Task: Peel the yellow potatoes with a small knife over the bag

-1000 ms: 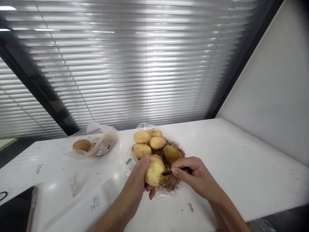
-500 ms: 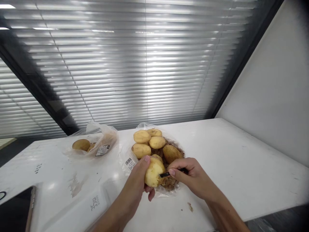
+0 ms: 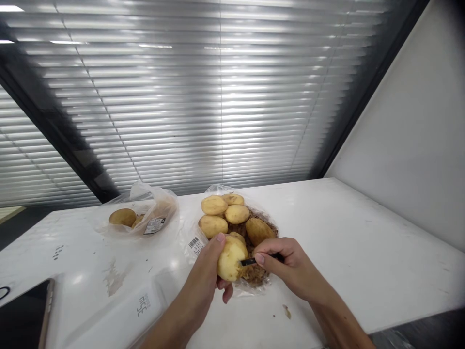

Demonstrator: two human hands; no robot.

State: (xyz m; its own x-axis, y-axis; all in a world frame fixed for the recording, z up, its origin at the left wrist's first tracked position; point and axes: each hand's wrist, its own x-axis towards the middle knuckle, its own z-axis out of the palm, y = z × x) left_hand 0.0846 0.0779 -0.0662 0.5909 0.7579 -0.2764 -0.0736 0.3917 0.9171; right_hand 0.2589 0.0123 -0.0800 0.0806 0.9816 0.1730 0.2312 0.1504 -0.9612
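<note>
My left hand (image 3: pixel 209 269) is closed around a partly peeled potato (image 3: pixel 230 259), thumb on top and fingers beneath. In my right hand (image 3: pixel 285 264) is a small black-handled tool (image 3: pixel 249 261), pinched between thumb and fingers. The tool's tip touches the right side of the potato; whether it is a knife or a peeler I cannot make out. Just behind, several peeled potatoes (image 3: pixel 214 205) lie on a clear plastic bag (image 3: pixel 191 230). Beside them a browner potato (image 3: pixel 258 230) rests on a heap of brown peelings (image 3: pixel 256 276), partly hidden by my right hand.
To the left, another plastic bag (image 3: pixel 160 208) holds unpeeled potatoes (image 3: pixel 122 217). A white box-like object (image 3: pixel 127 310) and a dark-screened phone or tablet (image 3: pixel 27 312) lie at the near left of the white table (image 3: pixel 363 242). A peel scrap (image 3: pixel 286 311) lies near my right wrist. Window blinds stand behind.
Both hands, the potato and the tool stay almost in the same place. The view has shifted very slightly.
</note>
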